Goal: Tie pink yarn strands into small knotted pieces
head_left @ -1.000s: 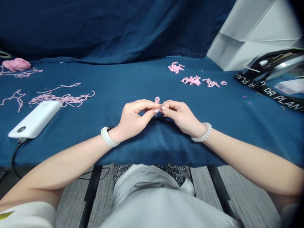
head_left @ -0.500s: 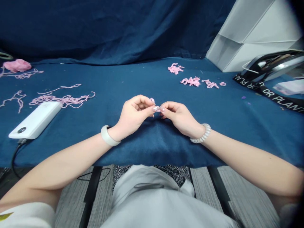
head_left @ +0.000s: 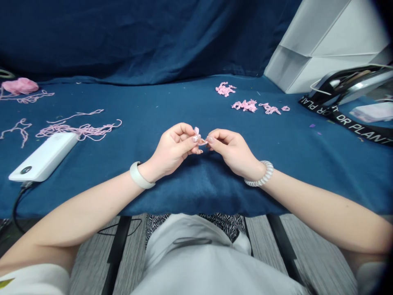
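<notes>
A short piece of pink yarn (head_left: 202, 142) spans the small gap between my two hands, above the blue cloth. My left hand (head_left: 176, 147) is closed, pinching the yarn between thumb and fingers; a small pink loop pokes up past its index finger. My right hand (head_left: 230, 149) is closed too, its thumb and index finger gripping the other end. The rest of the yarn is hidden by my fingers. Beyond my hands, to the right, lie small pink yarn heaps (head_left: 245, 105), with another heap (head_left: 225, 89) behind and a single small loop (head_left: 285, 108) at the end.
Left on the blue cloth (head_left: 147, 106) are loose pink strands (head_left: 80, 130), a pink yarn ball (head_left: 21, 86) and a white power bank (head_left: 46, 157) with a black cable. At the right stand white boxes (head_left: 319, 53) and a black lettered strap (head_left: 350, 123).
My fingertips have drawn slightly apart, and more of the pink yarn shows between them. The whole view has shifted a little; the yarn heaps lie as before.
</notes>
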{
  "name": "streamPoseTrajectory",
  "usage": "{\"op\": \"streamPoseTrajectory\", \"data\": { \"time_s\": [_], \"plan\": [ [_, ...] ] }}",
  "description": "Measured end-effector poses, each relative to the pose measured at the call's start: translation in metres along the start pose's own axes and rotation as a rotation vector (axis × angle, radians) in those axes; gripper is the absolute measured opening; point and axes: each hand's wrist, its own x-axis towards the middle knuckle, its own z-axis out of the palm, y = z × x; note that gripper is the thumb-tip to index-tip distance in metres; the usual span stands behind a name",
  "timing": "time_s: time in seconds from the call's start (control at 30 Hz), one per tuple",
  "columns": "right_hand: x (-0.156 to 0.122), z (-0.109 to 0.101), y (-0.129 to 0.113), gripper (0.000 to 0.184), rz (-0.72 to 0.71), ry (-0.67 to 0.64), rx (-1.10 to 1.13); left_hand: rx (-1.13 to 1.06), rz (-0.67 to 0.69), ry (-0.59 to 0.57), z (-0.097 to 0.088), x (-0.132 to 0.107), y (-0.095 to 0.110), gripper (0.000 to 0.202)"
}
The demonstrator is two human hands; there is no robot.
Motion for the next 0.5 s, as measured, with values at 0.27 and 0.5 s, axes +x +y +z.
{"op": "streamPoseTrajectory", "data": {
  "time_s": [0.27, 0.5],
  "plan": [
    [-0.001, -0.002, -0.003, 0.031, -0.15, 0.036, -0.073, -0.116, -0.14, -0.072, 0.0, -0.001, 0.002, 0.037],
    [-0.003, -0.004, -0.01, 0.017, -0.428, 0.109, -0.271, -0.025, -0.172, -0.112, 0.001, -0.002, 0.002, 0.036]
  ]
}}
